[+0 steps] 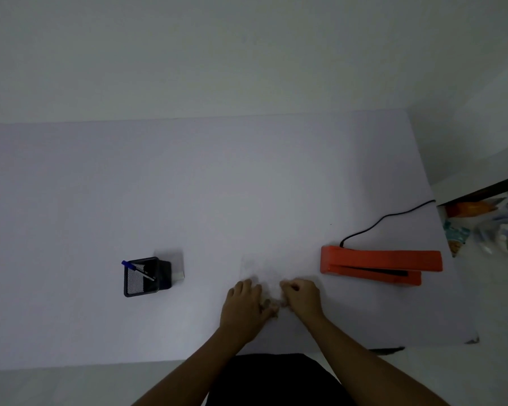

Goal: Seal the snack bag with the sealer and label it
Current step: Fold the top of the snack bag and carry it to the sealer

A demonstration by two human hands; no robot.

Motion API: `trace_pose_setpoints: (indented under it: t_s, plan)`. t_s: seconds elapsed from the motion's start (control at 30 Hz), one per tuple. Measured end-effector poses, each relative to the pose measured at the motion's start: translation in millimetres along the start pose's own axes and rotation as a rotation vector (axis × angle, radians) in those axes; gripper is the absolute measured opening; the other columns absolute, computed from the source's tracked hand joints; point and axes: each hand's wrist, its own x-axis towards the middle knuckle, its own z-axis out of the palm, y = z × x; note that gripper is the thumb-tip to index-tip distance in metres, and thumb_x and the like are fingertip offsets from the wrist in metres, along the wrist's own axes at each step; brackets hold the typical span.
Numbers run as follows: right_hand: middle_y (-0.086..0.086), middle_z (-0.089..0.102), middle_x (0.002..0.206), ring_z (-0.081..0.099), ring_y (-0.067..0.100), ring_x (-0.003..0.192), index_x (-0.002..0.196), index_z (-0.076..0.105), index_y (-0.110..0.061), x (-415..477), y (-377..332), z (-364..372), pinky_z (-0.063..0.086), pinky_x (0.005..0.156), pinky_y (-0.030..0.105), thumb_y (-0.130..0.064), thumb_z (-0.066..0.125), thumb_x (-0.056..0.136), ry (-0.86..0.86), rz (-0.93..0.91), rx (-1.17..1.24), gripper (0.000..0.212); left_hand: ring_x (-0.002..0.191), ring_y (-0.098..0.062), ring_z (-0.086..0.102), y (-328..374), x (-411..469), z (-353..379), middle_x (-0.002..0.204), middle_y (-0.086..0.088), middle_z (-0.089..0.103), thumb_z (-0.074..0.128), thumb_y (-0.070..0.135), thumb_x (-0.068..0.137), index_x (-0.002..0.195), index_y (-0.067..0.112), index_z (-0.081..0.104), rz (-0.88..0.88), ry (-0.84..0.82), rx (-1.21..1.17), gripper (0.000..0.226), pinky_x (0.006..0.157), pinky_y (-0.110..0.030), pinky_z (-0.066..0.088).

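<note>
**Head view: hands working a thin clear bag at table centre**

Both hands are meeting just ahead of the body. The left hand (242, 304) is lying half-curled at 9 o'clock of the bag (261, 276); the right hand (301, 297) is closing into a pinch at 3 o'clock. The bag is barely showing in the dim light, probably thin clear film, so it is likely handling light, limp and slippery. Gripping it by the two top corners looks best. The sealer (379, 263) is sitting at 3 o'clock, well apart, jaw ajar. The pen (138, 269) is standing in the holder (143, 278) at 9 o'clock.
</note>
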Motion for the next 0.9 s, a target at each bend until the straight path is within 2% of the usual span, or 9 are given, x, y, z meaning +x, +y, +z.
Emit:
trace_pose_setpoints:
  t_s: [0.07, 0.1, 0.23, 0.37, 0.47, 0.53, 0.63, 0.8, 0.9]
  plan:
    - [0.005, 0.070, 0.063, 0.066, 0.013, 0.054, 0.067, 0.068, -0.009, -3.3, -4.3, -0.8, 0.052, 0.055, 0.025, -0.023, 0.063, 0.092, 0.096, -0.060, 0.061, 0.029, 0.126, -0.025, 0.043, 2.8, 0.4, -1.2, 0.137, -0.006, 0.049, 0.030, 0.074, 0.083, 0.119, 0.024, 0.053, -0.013, -0.006, -0.002, 0.066, 0.104, -0.036, 0.038]
    - [0.006, 0.070, 0.064, 0.067, 0.014, 0.056, 0.070, 0.069, -0.008, -3.9, -6.7, -0.6, 0.052, 0.056, 0.024, -0.022, 0.062, 0.093, 0.090, -0.075, 0.127, 0.028, 0.126, -0.026, 0.042, 4.7, 0.3, -1.2, 0.138, -0.007, 0.048, 0.029, 0.077, 0.080, 0.121, 0.025, 0.052, -0.014, -0.015, 0.003, 0.070, 0.103, -0.037, 0.038]
    - [0.016, 0.075, 0.076, 0.071, 0.024, 0.070, 0.084, 0.073, -0.001, -2.4, -17.9, 2.0, 0.057, 0.065, 0.029, -0.019, 0.059, 0.096, -0.112, -0.053, 0.317, 0.026, 0.128, -0.035, 0.036, 12.3, -0.8, 0.5, 0.141, -0.017, 0.041, 0.031, 0.084, 0.070, 0.136, 0.030, 0.041, -0.001, -0.094, 0.074, 0.086, 0.105, -0.043, 0.035]
    - [0.019, 0.076, 0.091, 0.073, 0.031, 0.088, 0.097, 0.071, 0.004, 5.6, -24.8, 5.4, 0.059, 0.081, 0.035, -0.021, 0.054, 0.098, -0.242, 0.053, 0.454, 0.031, 0.142, -0.045, 0.017, 13.6, -2.6, 2.2, 0.156, -0.026, 0.019, 0.032, 0.091, 0.068, 0.152, 0.031, 0.019, 0.015, -0.208, 0.135, 0.104, 0.115, -0.053, 0.021]
    - [0.020, 0.075, 0.099, 0.073, 0.029, 0.094, 0.104, 0.069, 0.005, 15.1, -29.0, 4.8, 0.058, 0.084, 0.033, -0.024, 0.050, 0.100, -0.344, 0.117, 0.453, 0.034, 0.145, -0.047, 0.008, 13.3, -5.4, 0.6, 0.159, -0.029, 0.009, 0.035, 0.093, 0.065, 0.154, 0.030, 0.013, 0.035, -0.241, 0.140, 0.111, 0.118, -0.056, 0.014]
    - [0.023, 0.073, 0.100, 0.073, 0.031, 0.093, 0.106, 0.067, 0.007, 23.3, -32.9, 2.1, 0.058, 0.086, 0.037, -0.025, 0.049, 0.101, -0.372, 0.126, 0.440, 0.037, 0.145, -0.048, 0.006, 12.7, -6.1, -2.0, 0.159, -0.029, 0.007, 0.037, 0.093, 0.064, 0.154, 0.030, 0.013, 0.039, -0.253, 0.142, 0.112, 0.118, -0.057, 0.013]
    - [0.024, 0.073, 0.100, 0.073, 0.033, 0.093, 0.107, 0.067, 0.008, 36.1, -41.8, -0.4, 0.056, 0.089, 0.042, -0.025, 0.050, 0.101, -0.328, 0.100, 0.427, 0.037, 0.144, -0.049, 0.007, 12.9, -5.6, -4.7, 0.158, -0.030, 0.008, 0.036, 0.095, 0.062, 0.153, 0.031, 0.015, 0.040, -0.269, 0.150, 0.113, 0.116, -0.060, 0.014]
    - [0.024, 0.072, 0.105, 0.073, 0.031, 0.094, 0.108, 0.067, 0.005, 53.5, -51.0, 0.3, 0.058, 0.083, 0.032, -0.021, 0.050, 0.100, -0.199, 0.008, 0.481, 0.031, 0.142, -0.049, 0.012, 13.5, -4.3, -4.5, 0.156, -0.028, 0.015, 0.034, 0.097, 0.058, 0.151, 0.033, 0.018, 0.045, -0.263, 0.138, 0.113, 0.113, -0.061, 0.019]
    - [0.024, 0.072, 0.105, 0.072, 0.032, 0.096, 0.108, 0.067, 0.005, 54.5, -53.8, 3.7, 0.057, 0.087, 0.034, -0.019, 0.052, 0.100, -0.168, -0.047, 0.476, 0.030, 0.142, -0.050, 0.011, 13.9, -5.1, -6.8, 0.156, -0.028, 0.014, 0.036, 0.097, 0.059, 0.151, 0.033, 0.018, 0.049, -0.267, 0.143, 0.113, 0.114, -0.061, 0.017]
